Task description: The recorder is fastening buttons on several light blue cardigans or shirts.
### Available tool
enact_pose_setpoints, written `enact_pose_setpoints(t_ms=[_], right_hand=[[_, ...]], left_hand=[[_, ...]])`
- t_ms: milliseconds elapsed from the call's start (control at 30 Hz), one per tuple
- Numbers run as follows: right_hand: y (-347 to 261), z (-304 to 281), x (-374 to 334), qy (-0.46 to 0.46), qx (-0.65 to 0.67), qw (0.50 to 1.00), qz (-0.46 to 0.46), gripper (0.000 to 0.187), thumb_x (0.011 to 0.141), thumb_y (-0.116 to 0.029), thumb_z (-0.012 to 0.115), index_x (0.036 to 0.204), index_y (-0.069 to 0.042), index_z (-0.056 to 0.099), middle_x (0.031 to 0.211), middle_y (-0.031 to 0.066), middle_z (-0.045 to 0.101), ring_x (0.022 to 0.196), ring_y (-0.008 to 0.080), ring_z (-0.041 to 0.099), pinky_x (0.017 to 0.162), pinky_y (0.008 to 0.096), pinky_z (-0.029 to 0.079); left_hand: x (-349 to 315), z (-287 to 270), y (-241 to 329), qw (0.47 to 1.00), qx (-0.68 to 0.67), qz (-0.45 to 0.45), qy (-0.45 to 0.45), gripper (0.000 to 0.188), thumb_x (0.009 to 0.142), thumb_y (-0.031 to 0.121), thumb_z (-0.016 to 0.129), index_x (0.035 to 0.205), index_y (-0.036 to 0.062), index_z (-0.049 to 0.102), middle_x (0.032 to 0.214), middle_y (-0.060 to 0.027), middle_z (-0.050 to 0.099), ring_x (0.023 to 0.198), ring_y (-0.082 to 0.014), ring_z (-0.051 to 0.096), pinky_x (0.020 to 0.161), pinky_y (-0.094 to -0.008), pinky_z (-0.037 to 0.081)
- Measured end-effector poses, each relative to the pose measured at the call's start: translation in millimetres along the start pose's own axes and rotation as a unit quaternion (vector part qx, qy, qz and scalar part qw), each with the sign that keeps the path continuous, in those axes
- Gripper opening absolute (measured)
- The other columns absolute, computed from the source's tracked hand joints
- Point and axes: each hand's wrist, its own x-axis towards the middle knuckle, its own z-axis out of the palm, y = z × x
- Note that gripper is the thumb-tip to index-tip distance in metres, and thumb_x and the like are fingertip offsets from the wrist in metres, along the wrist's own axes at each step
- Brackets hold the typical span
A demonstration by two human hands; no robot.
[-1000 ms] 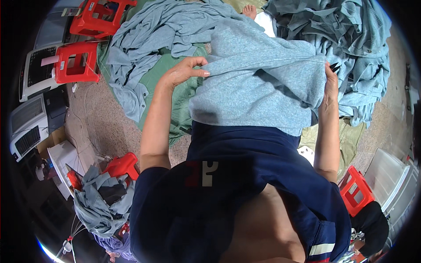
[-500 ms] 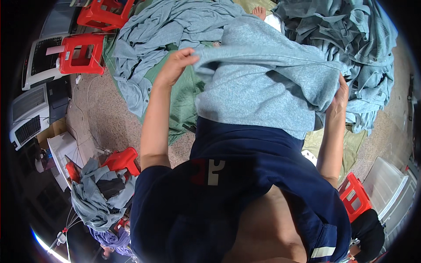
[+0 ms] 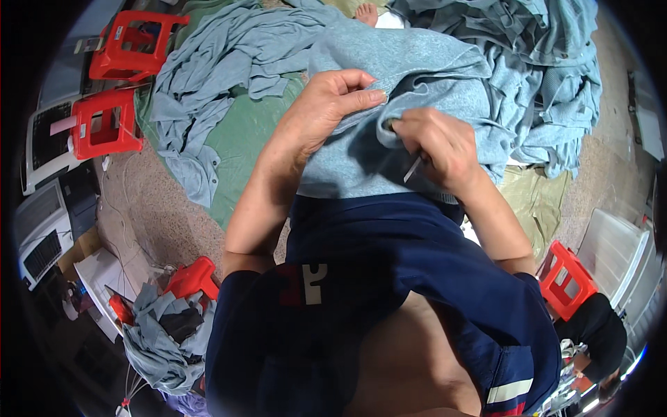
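A light blue-grey knitted garment (image 3: 399, 52) lies spread over my lap and reaches forward. My left hand (image 3: 316, 115) pinches its fabric, thumb and forefinger closed together near the middle. Close by on the right, my right hand (image 3: 441, 149) is closed around a small metal tool (image 3: 413, 169) whose narrow, flat tip sticks out below the fingers; the rest of it is hidden. A folded edge of the garment stands up against the right fingertips. Whether those fingers also grip the cloth I cannot tell.
More blue-grey knitwear (image 3: 236, 52) lies ahead on a green sheet (image 3: 243, 128), and a large heap (image 3: 556, 125) is at the right. Red stools (image 3: 104, 125) stand at the left. Behind on the left, another stool (image 3: 191, 278) adjoins piled garments (image 3: 156, 340). A person's bare foot (image 3: 366, 14) shows at the top.
My hands were wide apart, stretching the garment's edge. Both have come together over my lap, the right moving leftward, and a metal tool now shows in my right hand.
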Motion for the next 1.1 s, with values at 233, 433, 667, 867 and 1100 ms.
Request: enact_pose_setpoints(t_ms=[233,433,667,867,1100], right_hand=[[26.2,20.8,5.2,0.002,0.006,0.999,-0.032,0.018,0.071,0.001,0.068,0.085,-0.006,0.06,0.082,0.0044,0.06,0.065,0.019,0.063,0.051,0.029,0.05],[27.7,29.8,7.9,-0.016,0.057,0.998,0.019,0.023,0.067,0.004,0.07,0.085,-0.005,0.059,0.09,0.006,0.056,0.071,0.0196,0.062,0.053,0.0299,0.05],[26.7,36.2,5.3,0.025,0.261,0.94,0.22,0.041,0.066,0.012,0.066,0.1,-0.007,0.054,0.107,0.0058,0.051,0.072,0.0121,0.052,0.062,0.025,0.044],[28.7,20.6,-2.4,-0.037,0.34,0.904,0.257,0.021,0.082,-0.008,0.053,0.103,-0.004,0.054,0.108,0.0079,0.049,0.09,0.0142,0.054,0.073,0.0266,0.044],[30.5,-3.5,-21.5,-0.036,0.149,0.936,0.316,0.014,0.087,-0.006,0.05,0.096,-0.002,0.061,0.082,0.0086,0.059,0.079,0.0195,0.061,0.073,0.03,0.048]], left_hand=[[1.3,-4.2,-5.6,0.994,0.101,0.043,0.002,0.023,0.091,0.021,0.066,0.099,-0.0012,0.066,0.087,0.0015,0.063,0.084,-0.0052,0.054,0.075,-0.0207,0.044],[-8.3,-6.6,-10.7,0.957,0.227,0.179,0.017,0.027,0.082,0.008,0.075,0.104,-0.0024,0.063,0.092,0.0008,0.062,0.09,-0.0063,0.056,0.082,-0.0226,0.046],[-7.3,-9.8,-14.2,0.977,0.167,0.133,0.013,0.033,0.078,0.002,0.077,0.108,-0.0032,0.062,0.096,-0.0039,0.065,0.092,-0.0085,0.059,0.084,-0.0233,0.048],[2.3,-12.7,-33.1,0.998,-0.051,-0.007,0.021,0.037,0.079,0.005,0.076,0.11,-0.0075,0.061,0.096,-0.0071,0.066,0.091,-0.0124,0.061,0.084,-0.0258,0.048],[1.7,-13.1,-34.8,0.993,0.083,-0.016,0.082,0.022,0.089,0.01,0.066,0.107,-0.0015,0.062,0.087,0.0027,0.063,0.076,-0.0024,0.054,0.068,-0.0165,0.041]])
